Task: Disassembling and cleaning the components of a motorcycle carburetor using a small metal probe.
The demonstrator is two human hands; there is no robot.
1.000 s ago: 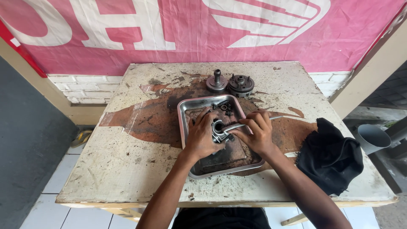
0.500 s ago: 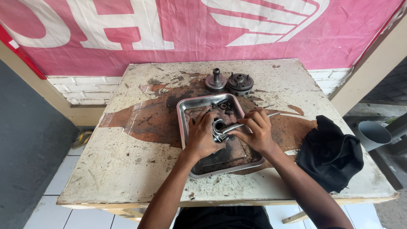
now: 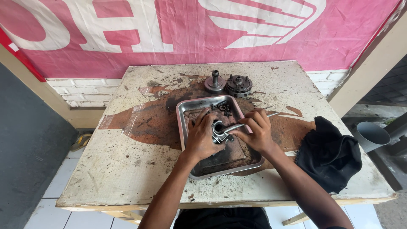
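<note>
A pink banner [image 3: 169, 29] with large white shapes hangs across the back of the room, above a low course of white brick [image 3: 80, 91]; a pale beam [image 3: 373, 63] slants down on the right, a dark grey floor area [image 3: 25, 148] lies to the left, and white floor tiles [image 3: 63, 174] show below the near left corner. The surface [image 3: 127, 169] is a worn, cream-painted board, scratched and chipped, with a broad reddish-brown bare patch [image 3: 148, 123] across its middle and dark oily stains toward the far edge. A black cloth [image 3: 330, 154] lies bunched on the right side of the surface, close to the right forearm but apart from the tray. A grey pipe end [image 3: 372, 135] sits off the surface at far right. A rectangular metal tray [image 3: 184, 123] rests at the centre, its bottom dark with oil. Both hands work over the tray. The left hand [image 3: 201, 138] is closed around a small round metal part [image 3: 218, 129] with a dark bore, held just above the tray's middle. The right hand [image 3: 254, 131] grips a slim metal tool [image 3: 237, 126] whose end meets that part and whose shaft runs out to the right past the fingers. Two toothed round gear assemblies [image 3: 215, 82] [image 3: 238, 85] stand side by side on the surface just beyond the tray's far rim. Small dark loose pieces [image 3: 224, 108] lie in the tray's far corner
</note>
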